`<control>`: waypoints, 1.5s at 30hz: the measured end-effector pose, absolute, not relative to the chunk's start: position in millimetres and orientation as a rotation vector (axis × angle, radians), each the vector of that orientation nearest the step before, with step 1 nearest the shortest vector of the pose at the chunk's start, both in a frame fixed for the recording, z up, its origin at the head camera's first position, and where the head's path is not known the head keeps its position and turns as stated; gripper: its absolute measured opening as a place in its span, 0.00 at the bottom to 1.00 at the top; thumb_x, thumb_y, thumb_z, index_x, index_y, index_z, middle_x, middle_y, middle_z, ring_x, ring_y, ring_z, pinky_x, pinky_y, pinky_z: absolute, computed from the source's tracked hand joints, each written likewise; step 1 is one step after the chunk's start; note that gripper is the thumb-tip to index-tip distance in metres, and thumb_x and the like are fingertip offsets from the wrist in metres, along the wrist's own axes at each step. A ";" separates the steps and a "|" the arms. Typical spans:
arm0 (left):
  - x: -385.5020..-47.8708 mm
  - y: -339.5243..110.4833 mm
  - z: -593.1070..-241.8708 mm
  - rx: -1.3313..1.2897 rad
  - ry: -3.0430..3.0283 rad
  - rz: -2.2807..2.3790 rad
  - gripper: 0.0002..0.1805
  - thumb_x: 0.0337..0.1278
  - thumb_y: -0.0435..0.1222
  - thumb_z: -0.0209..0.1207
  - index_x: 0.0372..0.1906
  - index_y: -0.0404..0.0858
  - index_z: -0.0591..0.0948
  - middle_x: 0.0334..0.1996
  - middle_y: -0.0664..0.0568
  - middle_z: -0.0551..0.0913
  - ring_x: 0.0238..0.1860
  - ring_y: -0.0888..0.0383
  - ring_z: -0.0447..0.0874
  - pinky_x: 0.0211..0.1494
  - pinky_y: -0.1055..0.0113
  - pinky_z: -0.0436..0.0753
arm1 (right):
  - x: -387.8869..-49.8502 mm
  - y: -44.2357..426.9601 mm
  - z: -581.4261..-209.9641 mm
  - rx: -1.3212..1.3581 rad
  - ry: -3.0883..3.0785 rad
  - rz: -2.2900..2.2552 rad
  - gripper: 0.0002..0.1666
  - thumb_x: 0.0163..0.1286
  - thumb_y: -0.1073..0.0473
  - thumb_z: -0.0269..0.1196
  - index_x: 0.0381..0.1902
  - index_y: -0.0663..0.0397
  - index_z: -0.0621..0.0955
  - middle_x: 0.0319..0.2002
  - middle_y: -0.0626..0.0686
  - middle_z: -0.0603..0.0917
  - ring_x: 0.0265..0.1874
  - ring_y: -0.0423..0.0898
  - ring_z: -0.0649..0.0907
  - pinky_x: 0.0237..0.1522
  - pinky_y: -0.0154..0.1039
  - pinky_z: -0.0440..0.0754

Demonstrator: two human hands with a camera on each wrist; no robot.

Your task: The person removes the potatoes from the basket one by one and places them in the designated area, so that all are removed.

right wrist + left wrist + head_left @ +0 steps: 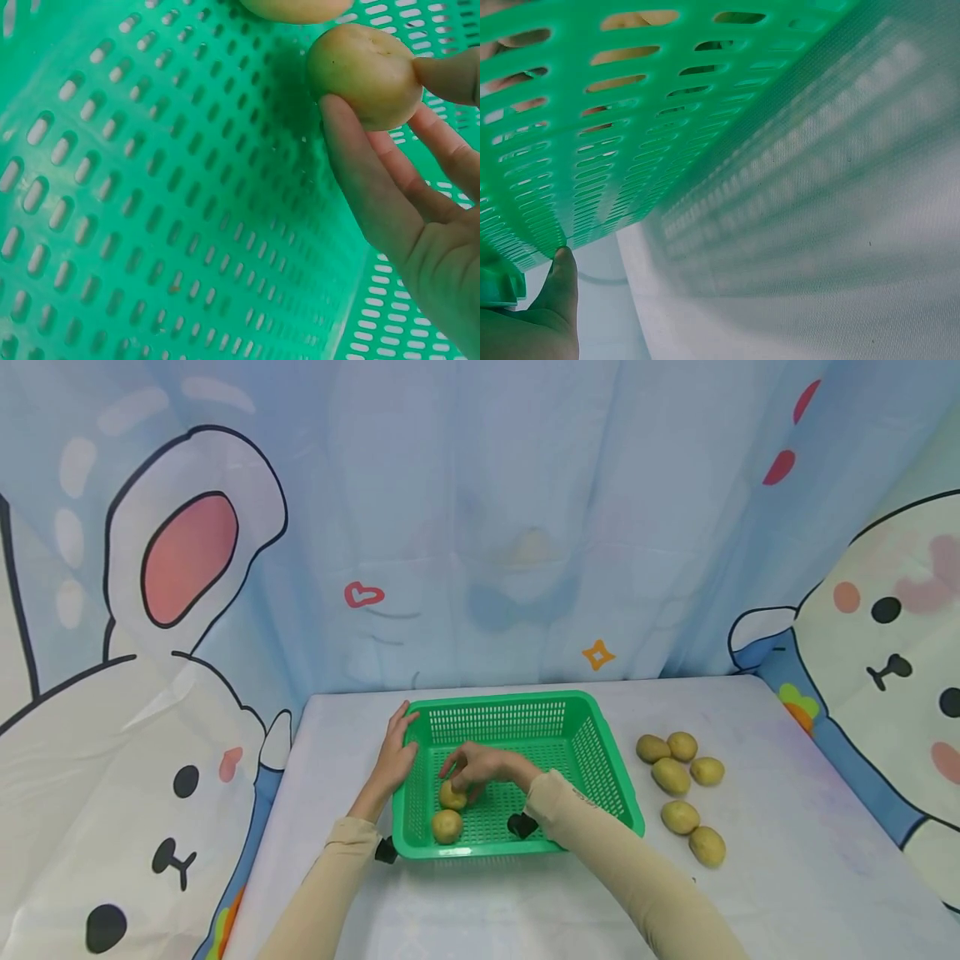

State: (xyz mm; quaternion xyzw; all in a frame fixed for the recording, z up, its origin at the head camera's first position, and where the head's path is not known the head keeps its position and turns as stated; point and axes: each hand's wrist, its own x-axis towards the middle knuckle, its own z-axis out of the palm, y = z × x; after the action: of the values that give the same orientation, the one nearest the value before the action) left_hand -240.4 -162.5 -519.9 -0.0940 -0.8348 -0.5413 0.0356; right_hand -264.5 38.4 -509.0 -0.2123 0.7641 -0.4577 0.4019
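Observation:
A green perforated plastic basket (521,698) stands on the table. My left hand (393,758) holds its left rim near the far corner; in the left wrist view a fingertip (562,262) presses the basket's outer wall (622,142). Inside the basket, my right hand (483,764) pinches a yellowish potato (452,795) between thumb and fingers. The right wrist view shows this potato (365,75) between the fingertips, close to the perforated wall. Another potato (447,827) lies just nearer in the basket's near left corner.
To the right of the basket, several loose potatoes (671,777) lie in a group on the white tablecloth (780,793). Two more, one of them a potato (707,847) nearest the front, lie together below that group. A printed curtain (480,527) hangs behind the table.

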 end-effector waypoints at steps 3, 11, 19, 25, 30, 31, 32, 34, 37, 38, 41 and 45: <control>-239.2 -161.1 -520.1 -0.286 -2.567 -1.663 0.31 0.58 0.22 0.42 0.71 0.27 0.63 0.78 0.41 0.47 0.77 0.42 0.42 0.74 0.43 0.53 | -264.9 44.2 -504.9 -0.530 1.925 -1.210 0.25 0.64 0.71 0.60 0.59 0.70 0.77 0.43 0.59 0.84 0.39 0.50 0.86 0.41 0.50 0.86; -238.6 -159.9 -519.5 -0.289 -2.559 -1.630 0.33 0.54 0.21 0.44 0.69 0.24 0.64 0.77 0.39 0.49 0.77 0.39 0.44 0.74 0.42 0.51 | -267.0 71.5 -485.4 -0.508 1.950 -1.367 0.25 0.67 0.70 0.58 0.62 0.70 0.74 0.50 0.62 0.80 0.42 0.52 0.85 0.47 0.57 0.83; -237.3 -161.7 -518.6 -0.273 -2.584 -1.626 0.33 0.56 0.22 0.44 0.70 0.26 0.63 0.78 0.41 0.48 0.77 0.42 0.42 0.75 0.44 0.50 | -260.8 105.8 -468.1 -0.476 2.005 -1.486 0.26 0.68 0.69 0.57 0.64 0.71 0.73 0.50 0.63 0.80 0.44 0.53 0.84 0.50 0.61 0.80; -235.8 -161.9 -517.2 -0.276 -2.588 -1.622 0.32 0.56 0.22 0.43 0.70 0.25 0.63 0.77 0.40 0.48 0.77 0.42 0.42 0.75 0.44 0.50 | -254.0 136.5 -463.9 -0.443 2.069 -1.563 0.25 0.68 0.69 0.57 0.63 0.69 0.75 0.52 0.63 0.78 0.46 0.53 0.83 0.50 0.62 0.80; -234.7 -163.0 -517.1 -0.294 -2.583 -1.621 0.32 0.57 0.21 0.43 0.70 0.25 0.63 0.77 0.39 0.48 0.77 0.40 0.42 0.74 0.42 0.51 | -245.4 164.6 -462.1 -0.371 2.115 -1.633 0.25 0.67 0.69 0.57 0.63 0.69 0.75 0.56 0.64 0.76 0.48 0.54 0.82 0.48 0.60 0.81; -234.9 -163.3 -517.0 -0.297 -2.582 -1.622 0.32 0.56 0.21 0.43 0.70 0.25 0.63 0.77 0.39 0.48 0.77 0.40 0.42 0.74 0.42 0.51 | -243.6 169.8 -461.6 -0.359 2.113 -1.649 0.26 0.67 0.69 0.56 0.63 0.70 0.74 0.58 0.64 0.75 0.48 0.54 0.82 0.48 0.60 0.81; -235.2 -163.4 -516.8 -0.299 -2.583 -1.622 0.32 0.56 0.21 0.43 0.70 0.25 0.63 0.77 0.39 0.48 0.77 0.40 0.42 0.74 0.42 0.51 | -242.2 175.0 -461.6 -0.343 2.112 -1.662 0.26 0.67 0.69 0.56 0.64 0.70 0.73 0.59 0.65 0.74 0.49 0.54 0.82 0.49 0.60 0.81; -235.4 -163.7 -515.9 -0.301 -2.581 -1.624 0.32 0.56 0.21 0.43 0.70 0.25 0.63 0.77 0.39 0.48 0.77 0.40 0.41 0.74 0.42 0.50 | -239.7 185.5 -462.2 -0.317 2.107 -1.690 0.28 0.67 0.69 0.55 0.65 0.70 0.72 0.61 0.65 0.72 0.49 0.54 0.82 0.49 0.60 0.81; -235.1 -163.7 -514.5 -0.298 -2.582 -1.622 0.32 0.56 0.21 0.43 0.70 0.25 0.63 0.77 0.39 0.48 0.77 0.40 0.41 0.75 0.43 0.50 | -236.3 200.6 -462.2 -0.300 2.100 -1.726 0.28 0.68 0.68 0.54 0.66 0.72 0.69 0.61 0.67 0.72 0.49 0.52 0.82 0.50 0.58 0.81; -235.4 -163.5 -514.7 -0.299 -2.583 -1.623 0.32 0.56 0.21 0.42 0.70 0.25 0.63 0.77 0.38 0.48 0.77 0.40 0.41 0.75 0.43 0.50 | -234.9 205.5 -461.5 -0.294 2.104 -1.733 0.28 0.69 0.67 0.53 0.66 0.72 0.69 0.61 0.67 0.73 0.48 0.51 0.82 0.50 0.57 0.81; -235.4 -162.6 -515.1 -0.300 -2.585 -1.623 0.32 0.57 0.21 0.42 0.70 0.25 0.63 0.77 0.38 0.47 0.77 0.41 0.41 0.75 0.43 0.50 | -230.2 220.2 -458.3 -0.271 2.135 -1.753 0.28 0.71 0.66 0.53 0.67 0.72 0.68 0.58 0.66 0.75 0.46 0.50 0.83 0.50 0.55 0.82; -235.6 -161.6 -516.8 -0.310 -2.591 -1.617 0.32 0.58 0.21 0.42 0.70 0.25 0.62 0.77 0.38 0.47 0.77 0.40 0.41 0.75 0.43 0.50 | -220.1 240.8 -451.6 -0.202 2.219 -1.766 0.28 0.70 0.65 0.54 0.66 0.72 0.69 0.55 0.63 0.76 0.44 0.48 0.82 0.49 0.53 0.83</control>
State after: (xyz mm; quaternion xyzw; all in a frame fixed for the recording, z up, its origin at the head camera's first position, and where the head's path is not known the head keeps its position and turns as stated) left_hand -235.6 -161.6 -516.8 -0.1010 -0.8434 -0.5264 0.0359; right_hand -220.1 240.8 -451.6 -0.0704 0.7719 -0.6141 0.1486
